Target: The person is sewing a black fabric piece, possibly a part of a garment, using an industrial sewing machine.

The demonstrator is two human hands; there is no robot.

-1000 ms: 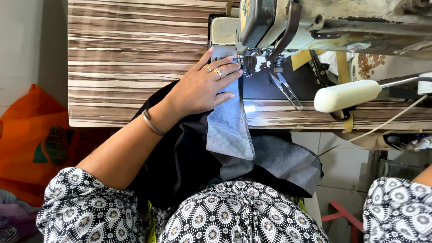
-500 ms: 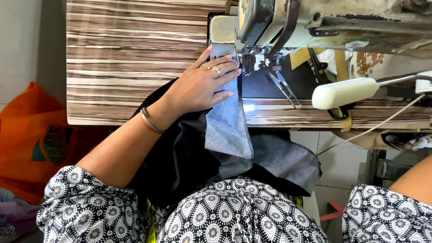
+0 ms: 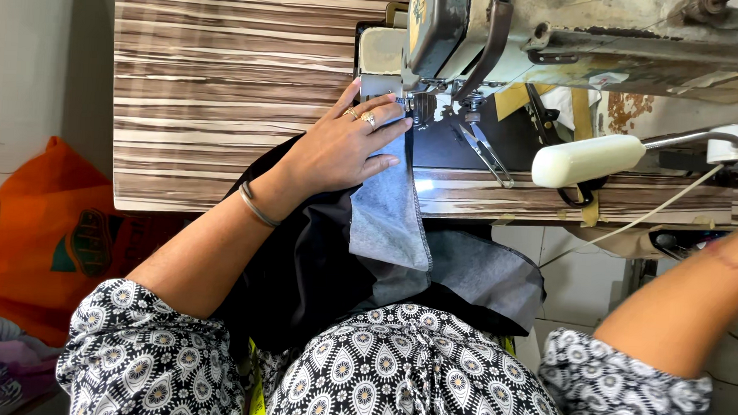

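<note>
Rising into view on the right since a second ago, the right forearm now crosses the lower right corner, though its hand is out of frame, so whether that hand is open or closed cannot be told. Meanwhile the left hand (image 3: 342, 148) has hardly shifted: it lies flat and open, fingers spread, palm pressing the grey fabric strip (image 3: 394, 213) onto the striped table (image 3: 225, 77). Just past its fingertips sits the presser foot (image 3: 423, 110) of the sewing machine (image 3: 509, 31), so the spread fingers look placed to keep the strip lined up at the needle. Below the wrist, black cloth (image 3: 300, 263) drapes off the table edge into the lap. To the hand's right, a white-handled lever (image 3: 587, 159) juts out, and far to its left an orange bag (image 3: 45, 218) slumps on the floor.
</note>
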